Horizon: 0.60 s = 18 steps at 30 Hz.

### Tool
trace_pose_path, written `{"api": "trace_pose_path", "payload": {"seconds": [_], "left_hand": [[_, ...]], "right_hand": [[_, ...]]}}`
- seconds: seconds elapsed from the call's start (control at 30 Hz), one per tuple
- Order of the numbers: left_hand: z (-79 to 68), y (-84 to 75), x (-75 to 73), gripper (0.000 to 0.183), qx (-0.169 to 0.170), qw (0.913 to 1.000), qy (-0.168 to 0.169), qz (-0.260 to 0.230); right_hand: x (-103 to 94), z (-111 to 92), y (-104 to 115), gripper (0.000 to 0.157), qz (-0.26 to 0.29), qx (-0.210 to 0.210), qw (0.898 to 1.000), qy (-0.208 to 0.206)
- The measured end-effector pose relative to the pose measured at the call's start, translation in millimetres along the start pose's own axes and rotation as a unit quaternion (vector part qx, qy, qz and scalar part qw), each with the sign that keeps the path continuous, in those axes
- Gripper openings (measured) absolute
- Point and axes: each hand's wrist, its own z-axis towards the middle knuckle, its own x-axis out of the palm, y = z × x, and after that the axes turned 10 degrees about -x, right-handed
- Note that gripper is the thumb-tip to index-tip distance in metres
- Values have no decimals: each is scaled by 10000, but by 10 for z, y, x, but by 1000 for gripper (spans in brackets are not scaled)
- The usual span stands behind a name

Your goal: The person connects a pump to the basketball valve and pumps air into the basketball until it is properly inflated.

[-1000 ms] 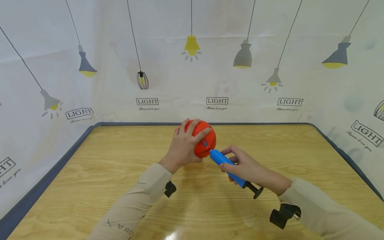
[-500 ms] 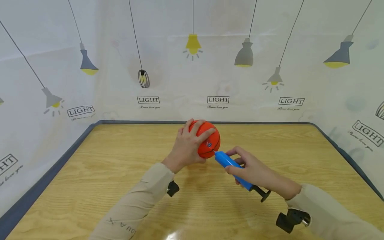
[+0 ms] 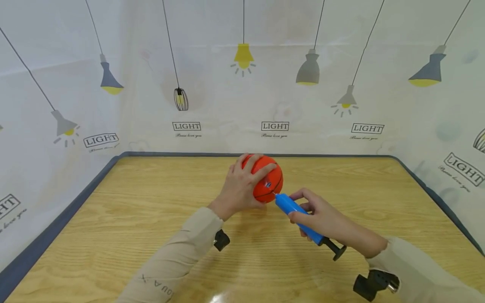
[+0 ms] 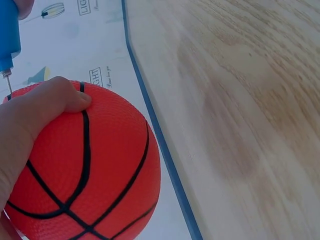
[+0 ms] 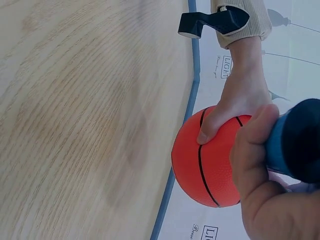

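My left hand (image 3: 240, 185) grips a small orange-red basketball (image 3: 270, 181) with black seams, fingers spread over its top and the thumb (image 4: 60, 95) pressed on its near side. In my right hand (image 3: 322, 214) is a blue hand pump (image 3: 289, 205), its barrel held between thumb and curled fingers. The black T-shaped pump handle (image 3: 335, 249) points back toward me. A thin metal needle (image 4: 9, 84) on the pump's nozzle reaches the ball's surface, as the left wrist view shows. In the right wrist view the pump's dark end (image 5: 302, 140) faces the camera.
Beneath both hands lies a wood-grain table (image 3: 159, 202) with a dark blue edge (image 3: 322, 155). Behind it stands a pale backdrop (image 3: 212, 67) printed with hanging lamps. A black camera mount (image 3: 373, 285) sits on the right wrist, another (image 3: 221, 240) on the left.
Ball, pump and both hands have drifted together a little to the right and slightly nearer. The thin needle between pump and ball shows more plainly now. Both grips stay the same.
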Motion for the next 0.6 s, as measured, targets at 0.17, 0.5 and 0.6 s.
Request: {"api": "trace_pose_path", "payload": {"seconds": [0.17, 0.5, 0.6], "left_hand": [[-9, 0, 53, 89, 132, 9999, -59, 29], [23, -57, 173, 80, 244, 9997, -2, -64], [28, -29, 235, 80, 301, 9991, 126, -273]], "right_hand": [[9, -29, -14, 47, 112, 104, 9999, -4], [26, -128, -43, 46, 120, 222, 9997, -62], [37, -203, -42, 46, 132, 358, 9992, -94]]}}
